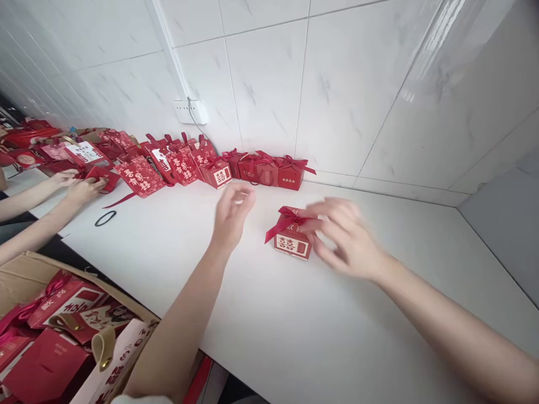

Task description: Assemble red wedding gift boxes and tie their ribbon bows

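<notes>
A small red gift box [292, 247] with white double-happiness panels stands upright on the white table, a dark red ribbon bow [290, 221] on its top. Close at its right side is my right hand [345, 235], slightly blurred, with thumb and fingers apart. Its fingertips overlap the right end of the bow; whether they touch it is unclear. My left hand [232, 216] hovers over the table to the left of the box, fingers loosely curled and apart, holding nothing.
Along the tiled wall stand several ribboned red boxes [290, 177] and red gift bags [141, 175]. Another person's hands [86, 189] handle a red box at left. A black ring [105, 218] lies on the table [269, 314]. A cardboard carton [31, 261] of boxes sits lower left.
</notes>
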`<state>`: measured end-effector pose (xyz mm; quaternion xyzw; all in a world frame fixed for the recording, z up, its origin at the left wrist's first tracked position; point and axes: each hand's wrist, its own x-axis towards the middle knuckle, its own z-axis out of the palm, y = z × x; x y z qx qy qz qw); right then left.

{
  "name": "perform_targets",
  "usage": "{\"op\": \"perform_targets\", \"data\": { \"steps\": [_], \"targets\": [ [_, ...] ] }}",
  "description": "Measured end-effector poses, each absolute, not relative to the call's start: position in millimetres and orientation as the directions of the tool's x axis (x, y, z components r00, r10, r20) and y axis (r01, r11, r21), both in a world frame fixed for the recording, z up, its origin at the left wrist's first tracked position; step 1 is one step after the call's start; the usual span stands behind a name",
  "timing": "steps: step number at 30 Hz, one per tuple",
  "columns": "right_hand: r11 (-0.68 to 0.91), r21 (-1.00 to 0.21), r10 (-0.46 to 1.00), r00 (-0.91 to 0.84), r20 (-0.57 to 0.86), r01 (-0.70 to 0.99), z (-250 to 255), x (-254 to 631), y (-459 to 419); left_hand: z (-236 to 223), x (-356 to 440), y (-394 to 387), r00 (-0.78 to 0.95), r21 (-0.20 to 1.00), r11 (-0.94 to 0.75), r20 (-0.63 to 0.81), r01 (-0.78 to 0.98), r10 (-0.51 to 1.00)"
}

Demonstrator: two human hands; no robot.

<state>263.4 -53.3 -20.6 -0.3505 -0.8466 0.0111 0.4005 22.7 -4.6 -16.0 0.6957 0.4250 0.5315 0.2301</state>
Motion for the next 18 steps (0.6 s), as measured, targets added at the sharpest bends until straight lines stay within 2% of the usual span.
{"op": "perform_targets", "data": {
  "steps": [1,2,3,7,10,15,18],
  "targets": [
    [0.742,-0.349,0.626,-0.406,0.666,0.572,-22,262,-46,-23,31,13,0.156,0.869,-0.390,0.358,0.304,0.921],
    [0.726,-0.399,0.654,-0.384,0.652,0.560,-24,262,-36,-30,39,28,0.204,0.911,-0.277,0.221,0.306,0.954],
    [0.705,-0.438,0.683,-0.369,0.630,0.558,-25,261,-26,-37,46,42,0.199,0.917,-0.228,0.168,0.327,0.965],
    [0.597,-0.490,0.784,-0.334,0.523,0.635,-28,259,5,-60,58,63,0.300,0.908,-0.234,0.129,0.349,0.945],
    [0.535,-0.588,0.839,-0.296,0.457,0.607,-33,260,8,-67,58,55,0.416,0.914,-0.273,0.132,0.301,0.900],
    [0.592,-0.597,0.805,-0.435,0.404,0.541,-39,269,2,-65,52,38,0.445,0.944,-0.270,0.162,0.191,0.881],
    [0.572,-0.610,0.813,-0.478,0.333,0.548,-39,273,0,-63,54,33,0.469,0.962,-0.231,0.138,0.147,0.872]
  ]
}}
